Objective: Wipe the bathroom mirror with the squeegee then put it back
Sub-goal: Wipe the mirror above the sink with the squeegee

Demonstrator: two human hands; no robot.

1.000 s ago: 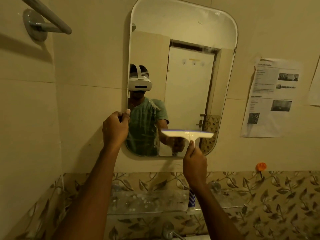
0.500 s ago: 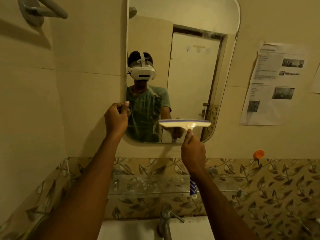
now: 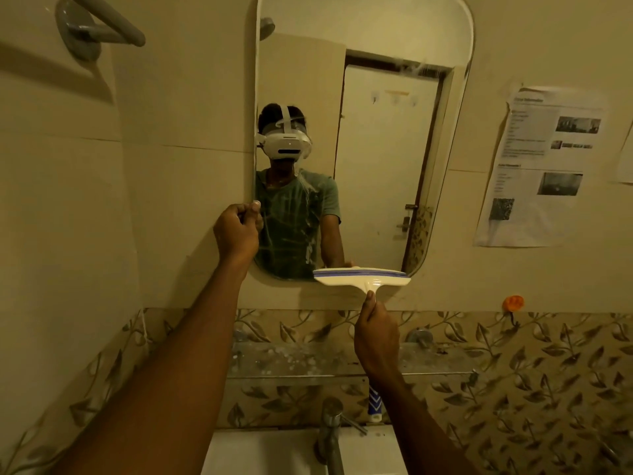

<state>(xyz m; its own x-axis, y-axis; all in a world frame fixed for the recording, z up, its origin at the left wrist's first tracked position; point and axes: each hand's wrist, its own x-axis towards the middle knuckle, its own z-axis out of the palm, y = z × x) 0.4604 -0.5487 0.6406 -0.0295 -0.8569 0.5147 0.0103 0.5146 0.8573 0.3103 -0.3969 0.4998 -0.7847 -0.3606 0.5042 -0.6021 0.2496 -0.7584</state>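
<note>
Head view: the right hand [image 3: 375,337] has its fingers wrapped round the handle of the white squeegee [image 3: 361,277], whose blade lies level along the lower edge of the mirror [image 3: 376,46], toward its right corner. The left hand [image 3: 236,231] sits at the mirror's left edge, fingers curled, thumb at the rim; whether they clasp it I cannot tell.

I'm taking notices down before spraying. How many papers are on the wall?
2. One printed sheet hangs right of the mirror; a second sheet is cut off by the frame's right edge. More may lie out of view.
</note>
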